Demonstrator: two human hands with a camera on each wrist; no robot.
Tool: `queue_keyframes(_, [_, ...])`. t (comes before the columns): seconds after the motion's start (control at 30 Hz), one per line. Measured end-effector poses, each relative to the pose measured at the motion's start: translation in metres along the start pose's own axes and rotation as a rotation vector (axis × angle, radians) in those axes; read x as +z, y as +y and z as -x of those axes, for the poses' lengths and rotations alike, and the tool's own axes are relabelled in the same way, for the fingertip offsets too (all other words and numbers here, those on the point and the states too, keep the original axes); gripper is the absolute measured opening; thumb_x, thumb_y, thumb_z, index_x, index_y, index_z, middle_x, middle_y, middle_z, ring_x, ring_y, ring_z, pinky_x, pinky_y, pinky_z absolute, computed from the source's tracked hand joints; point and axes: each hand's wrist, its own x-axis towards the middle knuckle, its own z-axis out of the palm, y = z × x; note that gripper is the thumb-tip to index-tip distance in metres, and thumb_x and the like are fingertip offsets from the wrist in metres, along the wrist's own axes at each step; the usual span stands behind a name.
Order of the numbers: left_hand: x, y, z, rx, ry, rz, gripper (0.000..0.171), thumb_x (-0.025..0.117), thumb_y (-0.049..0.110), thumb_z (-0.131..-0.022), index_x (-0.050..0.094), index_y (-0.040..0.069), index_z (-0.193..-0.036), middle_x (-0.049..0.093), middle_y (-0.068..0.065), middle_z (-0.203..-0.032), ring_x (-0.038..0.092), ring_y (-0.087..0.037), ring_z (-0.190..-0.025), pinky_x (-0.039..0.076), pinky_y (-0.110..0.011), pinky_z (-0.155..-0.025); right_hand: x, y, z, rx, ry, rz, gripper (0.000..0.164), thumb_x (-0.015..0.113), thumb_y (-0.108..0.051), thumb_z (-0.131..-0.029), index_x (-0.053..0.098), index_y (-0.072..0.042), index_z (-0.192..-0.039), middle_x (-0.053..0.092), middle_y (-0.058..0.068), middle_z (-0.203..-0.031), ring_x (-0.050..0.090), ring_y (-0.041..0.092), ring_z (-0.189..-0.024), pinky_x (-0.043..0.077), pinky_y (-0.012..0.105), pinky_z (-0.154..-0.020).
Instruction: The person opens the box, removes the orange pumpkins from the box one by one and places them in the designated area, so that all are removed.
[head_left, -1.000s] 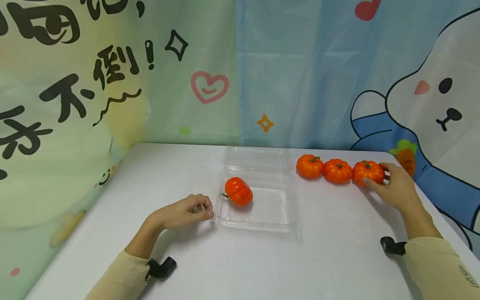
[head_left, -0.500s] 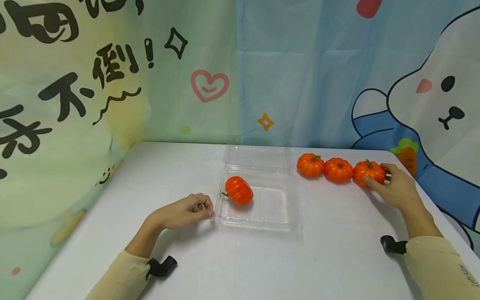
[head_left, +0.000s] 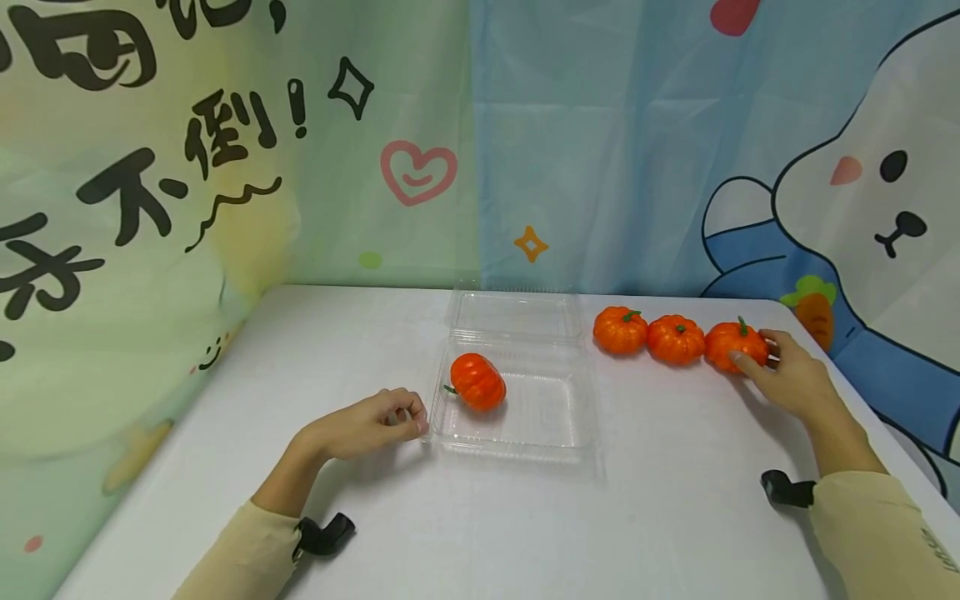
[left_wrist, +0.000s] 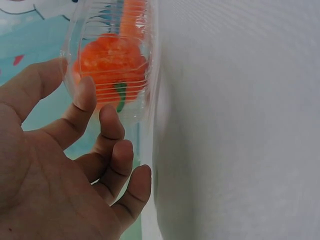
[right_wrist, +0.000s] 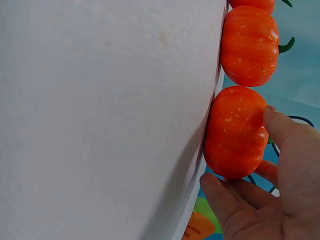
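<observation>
A small orange toy pumpkin [head_left: 726, 347] with a green stem is at the right end of a row on the white table. My right hand [head_left: 789, 372] grips it, thumb on the near side, fingers around its right side. In the right wrist view this pumpkin [right_wrist: 236, 132] sits against the tabletop. My left hand [head_left: 369, 424] is at the near left corner of an open clear plastic box [head_left: 517, 451]. In the left wrist view, thumb and index finger pinch the box's rim [left_wrist: 70, 82]; the other fingers curl loosely. Another pumpkin [head_left: 477, 382] lies on its side inside, stem leftward.
Two more toy pumpkins, a middle one [head_left: 675, 340] and a left one [head_left: 620, 331], stand in the row. The box's lid [head_left: 516, 315] lies folded back toward a printed curtain [head_left: 600, 150]. The table's [head_left: 525, 533] right edge runs near my right hand.
The pumpkin in my right hand has tipped slightly, its stem now pointing more upward. My left hand, the box and the other pumpkins stay in place.
</observation>
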Motion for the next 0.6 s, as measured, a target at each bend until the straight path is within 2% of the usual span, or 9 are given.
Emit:
queue_keyframes(0.2, [-0.001, 0.000, -0.001, 0.015, -0.001, 0.006, 0.006, 0.060, 0.027, -0.102, 0.065, 0.023, -0.102, 0.059, 0.002, -0.096, 0.051, -0.021, -0.098, 0.041, -0.034, -0.083, -0.004, -0.001, 0.001, -0.033, 0.012, 0.026, 0.093, 0.047, -0.058, -0.103, 0.010, 0.007, -0.159, 0.022, 0.044, -0.153, 0.034, 0.068, -0.129, 0.040, 0.075, -0.094])
queue_keyframes(0.37, [-0.001, -0.001, -0.001, 0.024, -0.008, 0.008, 0.008, 0.060, 0.029, -0.103, 0.065, 0.023, -0.103, 0.059, 0.002, -0.096, 0.051, -0.021, -0.099, 0.041, -0.034, -0.083, -0.006, -0.004, 0.005, -0.064, 0.070, 0.032, 0.088, 0.051, -0.053, -0.103, 0.017, 0.006, -0.158, 0.024, 0.044, -0.153, 0.033, 0.067, -0.128, 0.039, 0.078, -0.092])
queue_keyframes(0.6, [-0.001, -0.003, -0.003, 0.039, -0.021, 0.024, 0.007, 0.060, 0.027, -0.103, 0.065, 0.021, -0.103, 0.060, 0.003, -0.095, 0.052, -0.022, -0.098, 0.042, -0.033, -0.083, -0.005, -0.016, 0.013, -0.139, 0.157, -0.013, 0.081, 0.055, -0.048, -0.103, 0.024, 0.003, -0.158, 0.025, 0.039, -0.156, 0.029, 0.064, -0.135, 0.034, 0.081, -0.095])
